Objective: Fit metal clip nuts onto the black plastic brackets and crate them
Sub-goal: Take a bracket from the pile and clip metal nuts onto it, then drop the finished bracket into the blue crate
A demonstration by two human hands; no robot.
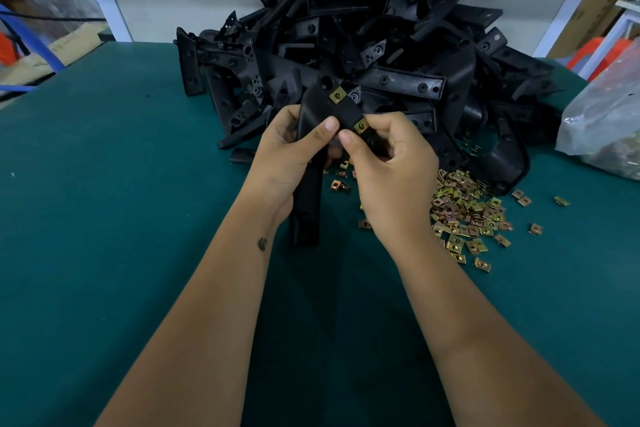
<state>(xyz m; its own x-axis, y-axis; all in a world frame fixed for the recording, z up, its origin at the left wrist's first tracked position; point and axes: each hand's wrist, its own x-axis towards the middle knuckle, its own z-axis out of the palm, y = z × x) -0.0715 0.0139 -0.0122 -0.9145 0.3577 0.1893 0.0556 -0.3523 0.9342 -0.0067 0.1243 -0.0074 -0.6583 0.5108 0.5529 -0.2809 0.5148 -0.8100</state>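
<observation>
- Right then, both hands were up over the green table [104,184], w/ one black bracket [313,135] held between them, in front of the big pile.
- Left hand [291,152] gripped the bracket's upper part, fingers curled behind it, thumb laid across the front; the bracket's long lower end hung down past the wrist to approx. the table top.
- Right hand [388,163] pinched the bracket's right corner, thumb tip just beside the left thumb tip, fingers curled round a brass clip [361,125] sitting at that corner edge.
- A 2nd clip [338,95] was already on the bracket's top edge, further up, square face toward the camera.
- Couldn't tell whether the corner clip was fully pushed home; fingers hid part of it.
- Heap of black brackets [381,55] lay at the back of the table, against the grey wall, many lying crosswise.
- Loose clips [464,215] were scattered in a pile on the table, right of the right hand, near the heap's front edge; a few strays lay under the hands & further right.
- Clear plastic bag [609,128] sat at the far right edge of the table, contents blurred.
- Small dark tattoo [262,243] showed on the left forearm.
</observation>
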